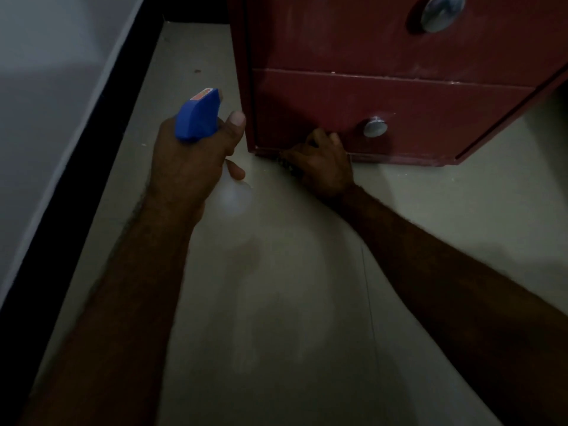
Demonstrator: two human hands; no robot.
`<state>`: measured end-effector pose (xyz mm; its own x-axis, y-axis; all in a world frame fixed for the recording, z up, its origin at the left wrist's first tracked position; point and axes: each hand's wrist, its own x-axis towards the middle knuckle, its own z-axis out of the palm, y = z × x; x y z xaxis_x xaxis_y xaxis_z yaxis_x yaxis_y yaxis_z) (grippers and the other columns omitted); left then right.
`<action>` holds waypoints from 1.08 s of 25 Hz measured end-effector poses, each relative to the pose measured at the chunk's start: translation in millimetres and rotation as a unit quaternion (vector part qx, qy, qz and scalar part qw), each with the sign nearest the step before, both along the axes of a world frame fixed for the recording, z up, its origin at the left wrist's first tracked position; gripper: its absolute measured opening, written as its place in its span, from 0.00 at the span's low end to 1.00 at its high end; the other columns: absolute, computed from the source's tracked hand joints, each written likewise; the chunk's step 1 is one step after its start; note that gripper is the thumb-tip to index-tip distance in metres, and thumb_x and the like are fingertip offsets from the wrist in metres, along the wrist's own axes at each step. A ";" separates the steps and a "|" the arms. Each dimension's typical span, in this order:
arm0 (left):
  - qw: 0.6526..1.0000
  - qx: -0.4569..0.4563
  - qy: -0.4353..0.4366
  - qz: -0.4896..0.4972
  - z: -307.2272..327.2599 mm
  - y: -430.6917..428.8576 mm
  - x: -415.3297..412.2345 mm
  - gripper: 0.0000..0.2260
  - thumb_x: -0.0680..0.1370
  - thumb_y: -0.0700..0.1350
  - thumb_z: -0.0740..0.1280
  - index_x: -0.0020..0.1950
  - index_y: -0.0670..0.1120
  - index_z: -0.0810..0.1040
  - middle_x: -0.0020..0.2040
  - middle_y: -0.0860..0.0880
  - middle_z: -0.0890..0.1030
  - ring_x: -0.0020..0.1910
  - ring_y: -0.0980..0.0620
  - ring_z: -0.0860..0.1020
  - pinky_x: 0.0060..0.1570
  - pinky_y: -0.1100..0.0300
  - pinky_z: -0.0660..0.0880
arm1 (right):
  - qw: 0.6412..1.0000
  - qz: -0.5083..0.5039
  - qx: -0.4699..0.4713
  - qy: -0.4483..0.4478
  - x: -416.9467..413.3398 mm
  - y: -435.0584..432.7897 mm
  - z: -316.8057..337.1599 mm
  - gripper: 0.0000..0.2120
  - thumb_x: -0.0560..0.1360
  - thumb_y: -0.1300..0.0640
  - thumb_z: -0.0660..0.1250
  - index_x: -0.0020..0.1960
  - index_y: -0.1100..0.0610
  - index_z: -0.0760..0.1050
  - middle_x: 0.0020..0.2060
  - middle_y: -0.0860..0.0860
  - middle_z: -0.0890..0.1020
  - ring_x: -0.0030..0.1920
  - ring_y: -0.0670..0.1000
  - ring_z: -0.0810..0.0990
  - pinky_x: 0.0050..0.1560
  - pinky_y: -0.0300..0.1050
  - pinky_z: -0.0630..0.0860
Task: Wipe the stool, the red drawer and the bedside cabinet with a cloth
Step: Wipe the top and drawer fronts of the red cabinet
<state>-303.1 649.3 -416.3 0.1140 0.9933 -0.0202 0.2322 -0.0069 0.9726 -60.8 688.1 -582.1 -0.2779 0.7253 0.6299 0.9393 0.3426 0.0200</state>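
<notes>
A dark red drawer unit (415, 56) stands on the floor at the upper right, with two drawer fronts and round metal knobs (375, 127). My left hand (190, 161) grips a spray bottle by its neck; its blue trigger head (198, 118) points up toward the unit's left edge. Low against the bottom drawer front (430, 118), my right hand (322, 167) holds a dark cloth (287, 164), of which only a small patterned bit shows under the fingers. The room is dim.
Pale tiled floor (292, 302) fills the middle of the view. A white wall (46, 87) with a black skirting strip (70, 210) runs along the left, leaving a narrow gap beside the drawer unit.
</notes>
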 end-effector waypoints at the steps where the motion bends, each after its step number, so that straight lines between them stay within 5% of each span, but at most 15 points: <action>1: 1.000 0.004 0.000 -0.005 1.2 -2.0 2.0 0.08 0.80 0.53 0.69 0.46 0.60 0.71 0.47 0.45 0.79 0.40 0.43 0.84 0.47 0.48 0.83 | 1.000 -0.006 0.001 0.001 6.6 -3.4 1.3 0.12 0.75 0.55 0.66 0.54 0.49 0.86 0.48 0.45 0.87 0.49 0.56 0.70 0.43 0.50 0.64; 5: 1.000 0.011 0.000 -0.008 5.5 -5.5 11.7 0.07 0.80 0.53 0.69 0.46 0.56 0.73 0.45 0.45 0.79 0.38 0.44 0.83 0.47 0.46 0.83 | 0.999 -0.023 0.023 0.009 16.4 -7.9 7.4 0.12 0.76 0.56 0.70 0.58 0.49 0.85 0.52 0.44 0.87 0.47 0.56 0.74 0.40 0.50 0.71; 12: 0.999 0.036 -0.022 -0.016 16.9 -5.9 18.8 0.07 0.79 0.54 0.70 0.46 0.58 0.73 0.40 0.49 0.79 0.36 0.42 0.82 0.49 0.38 0.82 | 0.997 -0.028 0.071 0.030 17.4 -10.7 59.9 0.12 0.77 0.59 0.72 0.59 0.51 0.85 0.51 0.44 0.87 0.45 0.58 0.78 0.42 0.51 0.68; 16: 0.998 0.048 -0.030 -0.020 22.1 -6.7 19.2 0.07 0.79 0.52 0.70 0.47 0.59 0.73 0.40 0.50 0.78 0.36 0.41 0.82 0.46 0.46 0.82 | 0.995 -0.020 0.091 0.044 8.4 -8.4 110.4 0.15 0.74 0.61 0.74 0.59 0.51 0.84 0.51 0.44 0.86 0.48 0.55 0.73 0.43 0.51 0.70; 27: 0.998 0.058 -0.030 -0.026 35.6 -11.5 20.0 0.08 0.80 0.52 0.70 0.45 0.60 0.72 0.40 0.50 0.80 0.43 0.36 0.83 0.50 0.39 0.82 | 0.946 -0.039 0.286 0.150 -1.3 13.8 235.2 0.19 0.68 0.68 0.69 0.56 0.55 0.86 0.46 0.47 0.86 0.49 0.55 0.81 0.46 0.51 0.76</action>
